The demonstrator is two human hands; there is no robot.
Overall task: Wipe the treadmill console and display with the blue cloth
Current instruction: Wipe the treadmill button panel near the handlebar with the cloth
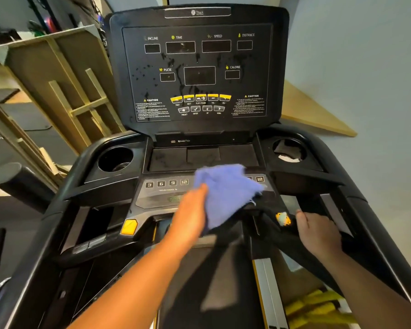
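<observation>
we see the left hand gripping the blue cloth at frame centre over the console; soft, light, floppy, best bunched at one edge. right hand curls on the handlebar. display looks spotted.

Upright display panel stands unobstructed; open air in front of it above the tray recess. Lower button strip is half covered by the blue cloth under the left hand. Right hand occupies the right handlebar. Cup holders flank the tray.
</observation>
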